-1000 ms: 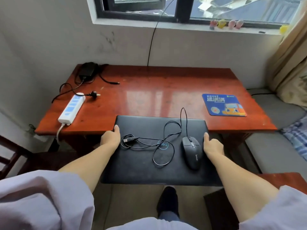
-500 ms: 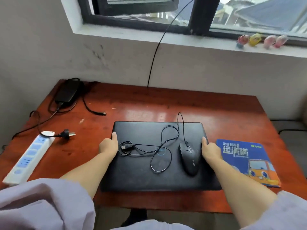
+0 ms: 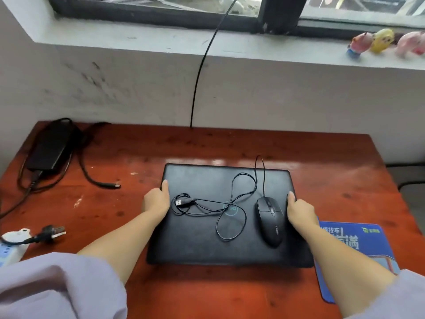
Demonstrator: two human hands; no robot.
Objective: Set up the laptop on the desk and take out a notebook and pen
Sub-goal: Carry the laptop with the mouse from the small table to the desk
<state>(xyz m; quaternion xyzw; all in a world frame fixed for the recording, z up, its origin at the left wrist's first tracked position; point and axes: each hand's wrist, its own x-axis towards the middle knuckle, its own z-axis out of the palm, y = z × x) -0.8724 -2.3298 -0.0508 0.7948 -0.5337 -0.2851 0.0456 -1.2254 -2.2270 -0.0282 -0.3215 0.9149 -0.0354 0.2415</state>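
Note:
A closed black laptop (image 3: 202,238) lies flat on the red-brown wooden desk (image 3: 184,153), near its middle. My left hand (image 3: 156,201) grips the laptop's left edge, thumb on the lid. My right hand (image 3: 299,210) grips the right edge the same way. On the lid rest a black wired mouse (image 3: 270,221) and its loose cable with a USB plug (image 3: 181,202). No notebook or pen is in view.
A blue mouse pad (image 3: 358,245) lies to the right, partly under my forearm. A black power adapter (image 3: 49,150) with its cord sits at the back left; a white power strip (image 3: 11,247) and a plug (image 3: 51,232) at the left edge. Toy figures (image 3: 381,41) stand on the windowsill.
Both hands carried the laptop from beyond the desk's front edge forward onto the desk; it now lies fully on the surface. I have come closer to the desk.

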